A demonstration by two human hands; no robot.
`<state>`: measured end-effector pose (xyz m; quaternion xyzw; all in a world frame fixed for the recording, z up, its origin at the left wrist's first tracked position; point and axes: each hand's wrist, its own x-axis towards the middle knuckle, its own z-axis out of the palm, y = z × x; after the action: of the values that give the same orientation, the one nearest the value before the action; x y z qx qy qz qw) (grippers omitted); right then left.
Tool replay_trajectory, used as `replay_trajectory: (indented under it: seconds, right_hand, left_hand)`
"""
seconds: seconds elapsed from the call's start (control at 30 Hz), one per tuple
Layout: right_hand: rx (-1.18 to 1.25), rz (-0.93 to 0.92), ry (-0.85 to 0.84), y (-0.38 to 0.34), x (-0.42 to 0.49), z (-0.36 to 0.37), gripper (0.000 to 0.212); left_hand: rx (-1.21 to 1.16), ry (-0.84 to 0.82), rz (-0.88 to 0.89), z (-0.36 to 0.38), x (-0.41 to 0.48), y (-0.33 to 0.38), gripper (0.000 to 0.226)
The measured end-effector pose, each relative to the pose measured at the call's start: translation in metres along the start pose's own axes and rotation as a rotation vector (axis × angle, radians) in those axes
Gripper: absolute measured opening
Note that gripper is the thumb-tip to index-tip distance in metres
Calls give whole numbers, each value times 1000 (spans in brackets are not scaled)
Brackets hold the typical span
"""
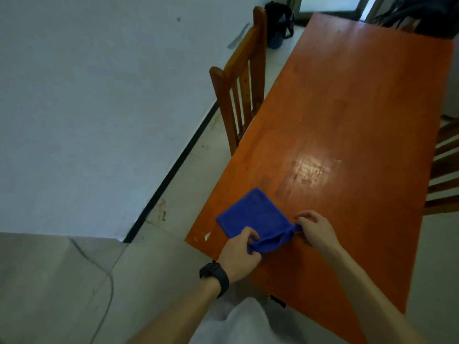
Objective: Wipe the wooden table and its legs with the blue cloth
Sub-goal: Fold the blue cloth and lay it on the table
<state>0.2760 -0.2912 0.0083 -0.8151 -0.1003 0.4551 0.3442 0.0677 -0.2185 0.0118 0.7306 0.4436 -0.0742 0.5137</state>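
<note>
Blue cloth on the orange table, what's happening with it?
A person stands at the near end of the wooden table and holds the blue cloth with both hands. The left hand, with a black watch on its wrist, grips one near corner; the right hand pinches the other. The rest of the cloth lies flat on the tabletop. A wooden chair stands at the table's left side.
</note>
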Motion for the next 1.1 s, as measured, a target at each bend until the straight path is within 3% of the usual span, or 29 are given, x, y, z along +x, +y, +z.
replay_trajectory:
  seconds: [0.1, 0.17, 0.23, 0.3, 0.4, 0.63, 0.8, 0.9, 1.0, 1.1]
  right_hand:
    - [-41, 2, -184, -38, 18, 30, 11]
    - [-220, 20, -226, -55, 36, 52, 19]
    - [-599, -77, -145, -63, 54, 70, 11]
    - [-784, -132, -62, -66, 67, 84, 19]
    - [-794, -95, -5, -61, 78, 94, 30]
    - [-743, -109, 25, -49, 88, 105, 28]
    - [-733, -99, 150, -46, 82, 115, 38]
    - [-645, -157, 344, -38, 63, 122, 49]
    - [-627, -241, 592, -19, 33, 130, 52]
    - [-767, -254, 533, 17, 13, 146, 60]
  left_hand:
    - [-82, 74, -106, -38, 24, -29, 18]
    - [-46, 89, -167, -56, 42, -49, 22]
    - [3, 73, -199, -64, 56, -67, 24]
    - [32, 24, -218, -68, 68, -79, 23]
    - [38, -5, -258, -68, 84, -92, 18]
    - [-11, -44, -230, -73, 87, -103, 12]
    - [213, -62, -105, -93, 86, -93, 17]
    - [431, -18, 19, -102, 87, -83, 34]
    - [584, 14, 236, -94, 95, -71, 56]
    - [789, -119, 531, -72, 111, -66, 67]
